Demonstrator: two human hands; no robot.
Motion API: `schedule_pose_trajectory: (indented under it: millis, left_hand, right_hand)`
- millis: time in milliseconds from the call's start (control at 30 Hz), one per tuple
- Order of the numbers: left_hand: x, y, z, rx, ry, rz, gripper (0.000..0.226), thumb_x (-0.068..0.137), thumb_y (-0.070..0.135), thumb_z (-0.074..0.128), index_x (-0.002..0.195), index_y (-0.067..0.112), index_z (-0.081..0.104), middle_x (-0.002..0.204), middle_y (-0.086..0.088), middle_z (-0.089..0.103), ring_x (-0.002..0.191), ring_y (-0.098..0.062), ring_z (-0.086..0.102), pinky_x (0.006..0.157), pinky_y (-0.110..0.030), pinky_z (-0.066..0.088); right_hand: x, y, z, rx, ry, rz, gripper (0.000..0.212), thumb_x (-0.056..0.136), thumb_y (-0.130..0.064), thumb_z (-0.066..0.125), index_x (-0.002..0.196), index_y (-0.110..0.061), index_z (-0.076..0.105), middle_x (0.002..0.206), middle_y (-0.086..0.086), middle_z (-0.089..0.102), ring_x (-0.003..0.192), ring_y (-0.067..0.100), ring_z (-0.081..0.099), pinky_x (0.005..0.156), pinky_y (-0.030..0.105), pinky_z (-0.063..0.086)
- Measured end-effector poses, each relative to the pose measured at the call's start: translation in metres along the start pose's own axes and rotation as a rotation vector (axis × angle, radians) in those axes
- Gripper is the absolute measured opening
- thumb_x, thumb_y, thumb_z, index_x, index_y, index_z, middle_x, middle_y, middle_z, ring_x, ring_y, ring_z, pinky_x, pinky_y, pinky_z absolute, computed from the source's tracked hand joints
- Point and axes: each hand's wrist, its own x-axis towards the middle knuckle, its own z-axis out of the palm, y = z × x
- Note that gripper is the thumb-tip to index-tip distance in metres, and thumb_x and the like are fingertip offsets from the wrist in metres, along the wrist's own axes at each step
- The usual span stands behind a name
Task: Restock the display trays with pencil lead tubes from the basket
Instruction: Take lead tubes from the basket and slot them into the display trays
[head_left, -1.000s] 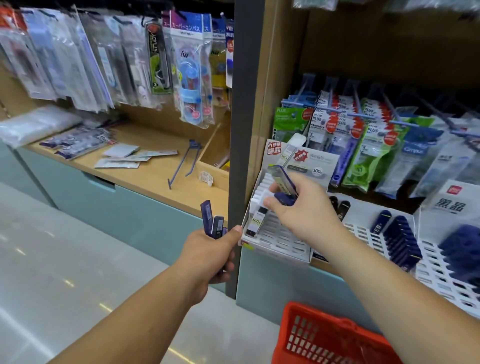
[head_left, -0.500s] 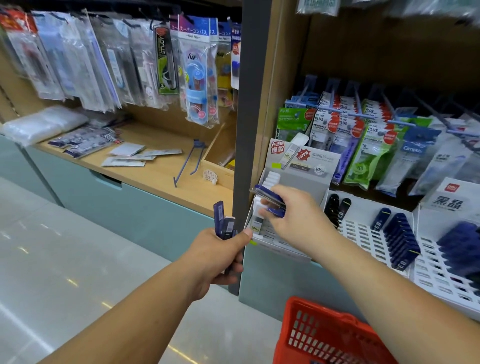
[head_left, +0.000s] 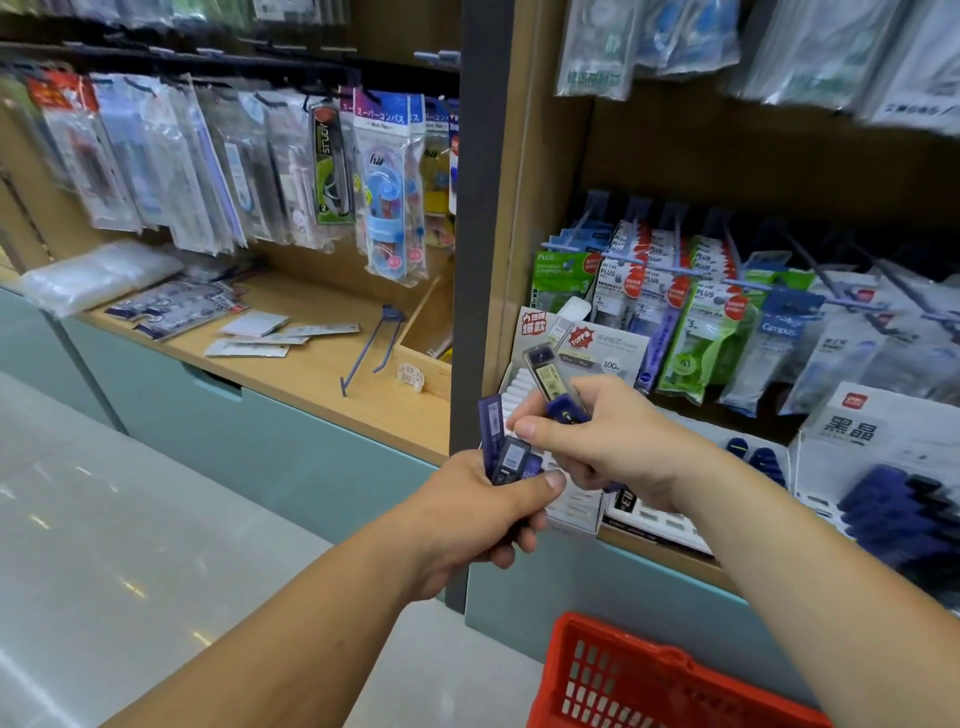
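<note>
My left hand (head_left: 485, 512) grips a small bunch of dark blue lead tubes (head_left: 501, 441) that stick up above my thumb. My right hand (head_left: 610, 441) pinches one clear lead tube with a blue cap (head_left: 549, 382), held upright just right of the bunch, its forefinger reaching toward them. Behind both hands stands the white slotted display tray (head_left: 574, 512) with its printed header card (head_left: 597, 345). A second white tray (head_left: 660, 522) lies to its right, with dark blue tubes (head_left: 761, 460) in it. The red basket (head_left: 623, 680) is at the bottom edge.
A white boxed display with dark blue tubes (head_left: 893, 499) stands at the far right. Packets hang on pegs (head_left: 675, 291) above the trays. A grey upright post (head_left: 475, 260) divides the shelves. The left wooden shelf (head_left: 311, 374) holds loose packets and a blue peg hook (head_left: 371, 345).
My right hand has pulled back from the left tray toward my left hand, still holding its tube, now upright. The camera has come closer to the shelf.
</note>
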Motion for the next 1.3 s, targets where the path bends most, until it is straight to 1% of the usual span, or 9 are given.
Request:
schedule_pose_trajectory:
  millis: [167,333,533,633,733,833,967,1167,1300]
  left_hand:
    - [-0.001,0.006,0.011,-0.103,0.008,0.035,0.041,0.101,0.037,0.063,0.118,0.0,0.062,0.083,-0.011,0.071,0.066,-0.019,0.065,0.053,-0.028,0.047]
    - [0.008,0.001,0.009,-0.129,0.087,0.034,0.029,0.105,0.035,0.058,0.119,0.01,0.065,0.091,-0.013,0.075,0.068,-0.019,0.065,0.055,-0.029,0.049]
    - [0.022,-0.009,0.01,-0.142,0.156,0.038,0.032,0.105,0.03,0.058,0.112,-0.001,0.063,0.082,-0.012,0.071,0.06,-0.016,0.056,0.051,-0.027,0.041]
    - [0.029,-0.011,0.01,-0.153,0.202,0.033,0.028,0.107,0.029,0.055,0.116,0.005,0.064,0.077,-0.007,0.067,0.06,-0.016,0.053,0.051,-0.027,0.041]
    - [0.032,-0.011,0.008,-0.151,0.229,0.049,0.023,0.107,0.03,0.055,0.118,0.013,0.066,0.077,-0.007,0.069,0.061,-0.016,0.055,0.052,-0.028,0.043]
    - [0.03,-0.012,0.007,-0.126,0.238,0.039,0.023,0.107,0.03,0.055,0.115,0.011,0.064,0.081,-0.014,0.073,0.06,-0.018,0.059,0.051,-0.029,0.044]
    - [0.025,-0.014,0.003,-0.063,0.18,-0.055,0.033,0.108,0.033,0.052,0.115,0.002,0.059,0.069,-0.01,0.066,0.055,-0.019,0.058,0.044,-0.026,0.04]
    - [0.021,-0.016,-0.006,-0.107,0.029,-0.158,0.027,0.107,0.027,0.054,0.115,0.003,0.062,0.076,-0.01,0.067,0.064,-0.021,0.063,0.051,-0.028,0.048]
    - [0.023,-0.02,-0.013,-0.092,0.049,-0.168,0.028,0.107,0.026,0.055,0.118,0.001,0.061,0.075,-0.009,0.067,0.064,-0.02,0.063,0.052,-0.029,0.049]
  right_hand:
    - [-0.001,0.006,-0.023,-0.043,0.201,-0.01,0.016,0.096,-0.02,0.07,0.09,-0.006,0.066,0.052,-0.004,0.041,0.047,0.016,0.034,0.047,0.026,0.028]
    - [0.005,0.014,-0.04,0.053,0.315,0.026,0.019,0.096,-0.015,0.07,0.095,0.003,0.062,0.062,0.007,0.039,0.053,0.018,0.034,0.048,0.027,0.026]
    - [0.011,0.021,-0.051,0.086,0.318,0.077,0.025,0.096,-0.023,0.072,0.1,0.0,0.062,0.073,0.019,0.055,0.049,0.019,0.043,0.044,0.024,0.03]
    - [0.011,0.022,-0.05,0.132,0.261,0.053,0.015,0.095,-0.02,0.073,0.101,-0.008,0.067,0.077,0.015,0.072,0.05,0.018,0.046,0.045,0.024,0.032]
    - [0.014,0.025,-0.046,0.147,0.299,0.041,0.01,0.091,-0.013,0.077,0.098,-0.014,0.07,0.071,0.008,0.068,0.05,0.017,0.046,0.044,0.023,0.034]
    - [0.021,0.027,-0.042,0.064,0.428,0.001,0.013,0.088,-0.011,0.078,0.094,-0.02,0.071,0.07,0.002,0.062,0.053,0.017,0.05,0.05,0.027,0.042]
    - [0.034,0.027,-0.047,-0.187,0.624,-0.118,0.016,0.087,-0.017,0.08,0.094,-0.024,0.068,0.083,-0.006,0.069,0.067,0.012,0.06,0.068,0.027,0.049]
    - [0.058,0.046,-0.038,-0.357,0.63,-0.116,0.019,0.081,-0.024,0.082,0.086,-0.026,0.064,0.077,-0.003,0.066,0.071,0.027,0.066,0.072,0.048,0.061]
    - [0.069,0.056,-0.035,-0.402,0.643,-0.142,0.025,0.081,-0.02,0.08,0.082,-0.032,0.058,0.075,-0.008,0.064,0.072,0.023,0.064,0.07,0.044,0.059]
